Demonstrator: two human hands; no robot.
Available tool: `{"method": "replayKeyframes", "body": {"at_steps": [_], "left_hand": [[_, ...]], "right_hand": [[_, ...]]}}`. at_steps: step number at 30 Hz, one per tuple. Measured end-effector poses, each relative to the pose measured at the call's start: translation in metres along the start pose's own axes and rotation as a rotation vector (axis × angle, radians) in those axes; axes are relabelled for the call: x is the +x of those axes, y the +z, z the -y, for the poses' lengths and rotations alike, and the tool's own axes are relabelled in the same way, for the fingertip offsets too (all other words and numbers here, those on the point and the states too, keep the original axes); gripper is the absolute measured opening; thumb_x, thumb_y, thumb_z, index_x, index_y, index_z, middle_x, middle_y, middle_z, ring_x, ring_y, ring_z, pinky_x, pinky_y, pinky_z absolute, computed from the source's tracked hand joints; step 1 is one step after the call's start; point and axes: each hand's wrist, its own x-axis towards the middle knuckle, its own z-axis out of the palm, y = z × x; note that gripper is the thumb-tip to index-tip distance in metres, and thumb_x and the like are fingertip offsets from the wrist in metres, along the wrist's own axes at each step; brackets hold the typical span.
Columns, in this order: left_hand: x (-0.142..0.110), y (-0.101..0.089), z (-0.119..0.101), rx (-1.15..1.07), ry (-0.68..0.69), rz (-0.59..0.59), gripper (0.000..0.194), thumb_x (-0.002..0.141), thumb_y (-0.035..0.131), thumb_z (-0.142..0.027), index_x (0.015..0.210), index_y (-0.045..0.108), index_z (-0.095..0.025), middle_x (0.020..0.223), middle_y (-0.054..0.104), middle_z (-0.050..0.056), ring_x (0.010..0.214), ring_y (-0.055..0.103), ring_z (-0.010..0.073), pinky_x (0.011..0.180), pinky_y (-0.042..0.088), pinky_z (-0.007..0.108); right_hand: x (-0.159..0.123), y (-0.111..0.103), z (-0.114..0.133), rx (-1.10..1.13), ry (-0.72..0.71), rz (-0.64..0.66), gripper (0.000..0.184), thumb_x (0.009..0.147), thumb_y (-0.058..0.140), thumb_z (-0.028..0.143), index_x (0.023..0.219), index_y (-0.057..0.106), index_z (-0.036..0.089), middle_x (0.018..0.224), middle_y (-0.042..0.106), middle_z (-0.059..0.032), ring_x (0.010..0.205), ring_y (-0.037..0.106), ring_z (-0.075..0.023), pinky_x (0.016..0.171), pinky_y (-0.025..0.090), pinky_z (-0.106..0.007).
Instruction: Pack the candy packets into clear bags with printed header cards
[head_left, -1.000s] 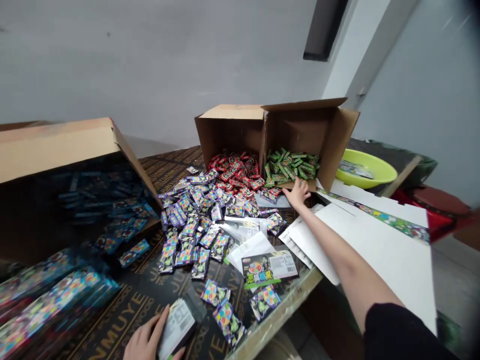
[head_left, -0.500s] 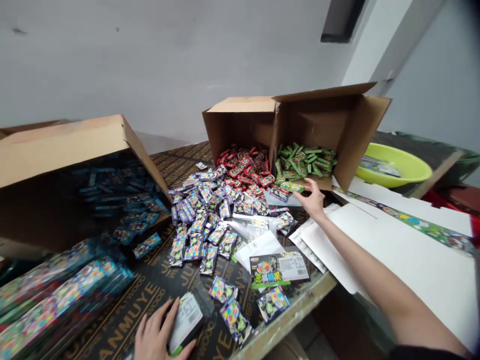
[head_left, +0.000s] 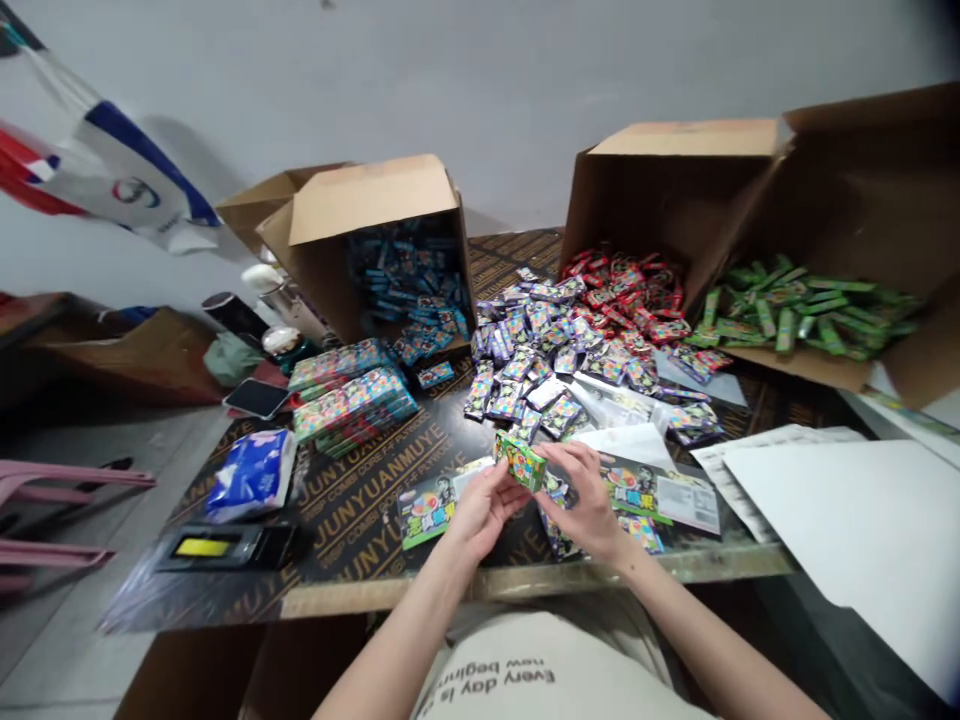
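Observation:
A small green candy box (head_left: 520, 460) is held up over the near part of the table between my two hands. My left hand (head_left: 484, 508) pinches its left side from below, and my right hand (head_left: 587, 497) grips its right end with thumb and fingers. Under and beside the hands lie flat printed pouches, one at the left (head_left: 429, 508) and another at the right (head_left: 686, 498). Several purple candy packets (head_left: 562, 535) lie partly hidden beneath my right hand. Beyond them spreads a heap of purple packets (head_left: 525, 340).
Cardboard boxes on their sides hold blue packets (head_left: 409, 275), red packets (head_left: 630, 290) and green boxes (head_left: 810, 305). Stacked colourful packs (head_left: 352, 395), a phone (head_left: 256, 398), a blue tissue pack (head_left: 251, 475) and a black tape-cutter-like tool (head_left: 225, 547) sit left. White sheets (head_left: 862, 540) lie right.
My right hand has come back from the green boxes with one of them. My left hand has left the printed pouch and now also holds the green box. The view has swung left.

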Motion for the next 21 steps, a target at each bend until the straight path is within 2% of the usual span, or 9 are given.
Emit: {"method": "replayKeyframes", "body": {"at_steps": [3,7,11,14,16,18,21], "left_hand": [[-0.007,-0.014,-0.002,-0.024,-0.008,-0.012,0.027,0.072,0.067,-0.035,0.088,0.062,-0.014,0.073,0.069,0.004,0.064,0.064,0.0142,0.065,0.049,0.027],[-0.017,-0.023,-0.007,0.192,0.12,-0.014,0.025,0.067,0.071,-0.033,0.078,0.064,-0.011,0.066,0.067,0.002,0.057,0.06,0.0112,0.06,0.046,0.022],[-0.02,-0.031,-0.012,0.357,0.191,-0.004,0.025,0.062,0.075,-0.031,0.067,0.062,-0.011,0.056,0.062,-0.001,0.048,0.053,0.0079,0.051,0.04,0.019],[-0.019,-0.035,-0.011,0.409,0.259,-0.082,0.029,0.058,0.077,-0.03,0.076,0.063,-0.012,0.054,0.061,-0.002,0.047,0.052,0.0084,0.051,0.04,0.019],[-0.019,-0.034,-0.009,0.426,0.285,-0.121,0.037,0.056,0.078,-0.029,0.087,0.063,-0.013,0.063,0.065,0.0,0.056,0.057,0.0111,0.055,0.043,0.021],[-0.021,-0.031,-0.006,0.415,0.237,-0.096,0.043,0.057,0.077,-0.03,0.095,0.063,-0.013,0.073,0.067,0.003,0.064,0.06,0.0134,0.057,0.045,0.022],[-0.025,-0.027,-0.003,0.306,0.088,0.033,0.042,0.062,0.073,-0.033,0.098,0.063,-0.013,0.077,0.066,0.003,0.062,0.061,0.0139,0.057,0.047,0.024]], "right_hand": [[0.0,0.003,0.007,0.217,0.087,0.106,0.068,0.073,0.066,0.023,0.131,0.032,0.029,0.119,0.055,-0.005,0.113,0.049,-0.0232,0.1,0.035,-0.045],[0.003,0.001,0.012,0.36,0.176,0.264,0.087,0.065,0.072,0.029,0.137,0.022,0.026,0.135,0.04,-0.0079,0.125,0.038,-0.0245,0.106,0.029,-0.044],[0.005,0.002,0.015,0.294,0.112,0.399,0.084,0.063,0.068,0.024,0.135,0.026,0.025,0.137,0.036,-0.0073,0.127,0.034,-0.0256,0.107,0.027,-0.043],[0.006,0.005,0.017,0.166,0.068,0.368,0.083,0.061,0.065,0.021,0.135,0.026,0.026,0.133,0.038,-0.0081,0.125,0.034,-0.0281,0.104,0.029,-0.045],[0.008,0.008,0.018,0.06,0.023,0.362,0.083,0.06,0.062,0.018,0.135,0.028,0.027,0.131,0.037,-0.009,0.124,0.033,-0.0303,0.102,0.029,-0.048],[0.011,0.011,0.021,0.002,-0.022,0.383,0.082,0.059,0.06,0.015,0.134,0.03,0.028,0.13,0.037,-0.0094,0.124,0.033,-0.0311,0.1,0.028,-0.049],[0.015,0.015,0.025,0.065,-0.039,0.432,0.082,0.062,0.06,0.015,0.135,0.027,0.028,0.13,0.036,-0.0092,0.123,0.034,-0.0284,0.1,0.031,-0.046]]}}
